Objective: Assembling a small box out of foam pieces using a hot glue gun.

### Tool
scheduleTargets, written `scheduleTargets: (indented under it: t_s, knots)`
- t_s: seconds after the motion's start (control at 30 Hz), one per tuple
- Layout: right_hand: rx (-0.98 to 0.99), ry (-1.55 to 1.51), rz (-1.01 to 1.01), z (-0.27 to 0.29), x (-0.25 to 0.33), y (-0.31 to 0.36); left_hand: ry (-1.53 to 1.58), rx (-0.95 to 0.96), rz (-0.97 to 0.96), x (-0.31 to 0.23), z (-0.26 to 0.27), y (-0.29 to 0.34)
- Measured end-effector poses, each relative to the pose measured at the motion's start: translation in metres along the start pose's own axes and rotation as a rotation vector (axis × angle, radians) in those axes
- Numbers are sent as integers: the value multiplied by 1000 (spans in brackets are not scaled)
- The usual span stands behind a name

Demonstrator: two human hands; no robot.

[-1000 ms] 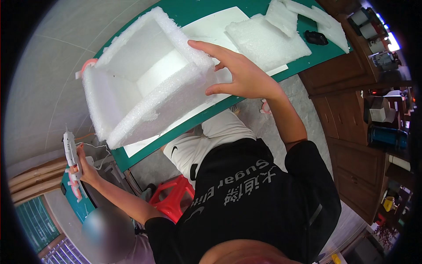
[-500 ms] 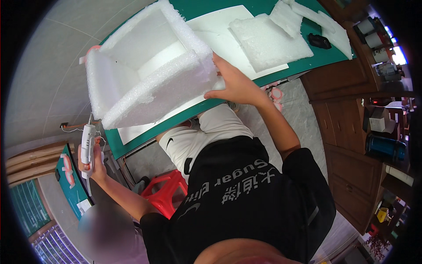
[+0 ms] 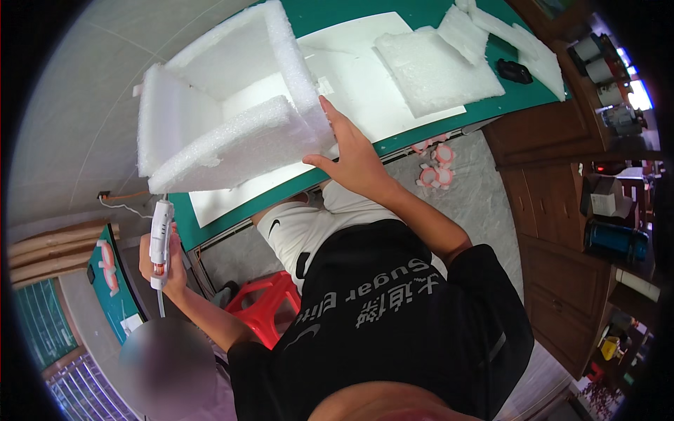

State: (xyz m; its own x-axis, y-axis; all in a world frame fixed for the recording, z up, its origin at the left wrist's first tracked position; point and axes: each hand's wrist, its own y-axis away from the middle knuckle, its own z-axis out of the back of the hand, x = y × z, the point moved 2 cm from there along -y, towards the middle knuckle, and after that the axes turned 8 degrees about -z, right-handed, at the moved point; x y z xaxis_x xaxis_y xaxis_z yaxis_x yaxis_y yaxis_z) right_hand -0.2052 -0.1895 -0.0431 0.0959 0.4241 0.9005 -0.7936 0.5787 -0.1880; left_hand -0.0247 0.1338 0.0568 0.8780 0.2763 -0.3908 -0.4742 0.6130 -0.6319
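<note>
A white foam box (image 3: 232, 147), open at the top, stands tilted in view at the left of the table. My left hand (image 3: 147, 261) is wrapped round the handle of a white hot glue gun (image 3: 161, 235). Its nozzle points up at the lower edge of the box's near left corner; whether the tip touches the foam I cannot tell. At the box's right end, my right hand (image 3: 358, 158) lies against the foam, thumb spread away from the stretched fingers. White sheets (image 3: 351, 77) lie under and beside the box.
Loose foam pieces (image 3: 439, 74) and a black object (image 3: 514, 71) lie on the green table (image 3: 309, 15) at the right. A red stool (image 3: 263, 302) stands below. Pink-and-white tape rolls (image 3: 437, 172) are on the floor. Another person, blurred, is at the lower left.
The glue gun has moved right, from beside the box's left corner to beneath its near edge. My right hand and the box's right end have shifted left.
</note>
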Motion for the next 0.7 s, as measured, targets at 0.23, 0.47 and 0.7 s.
scheduleTargets:
  t_s: [0.23,0.47,0.7]
  knots:
    - [25,-37,-23,-1,1,-3,41,-52,138,19,3,14]
    - [252,209,206,88,28,-46,161,-202,242,33,-5,21]
    - [278,334,344,132,74,-192,168,-220,249,38,-11,27]
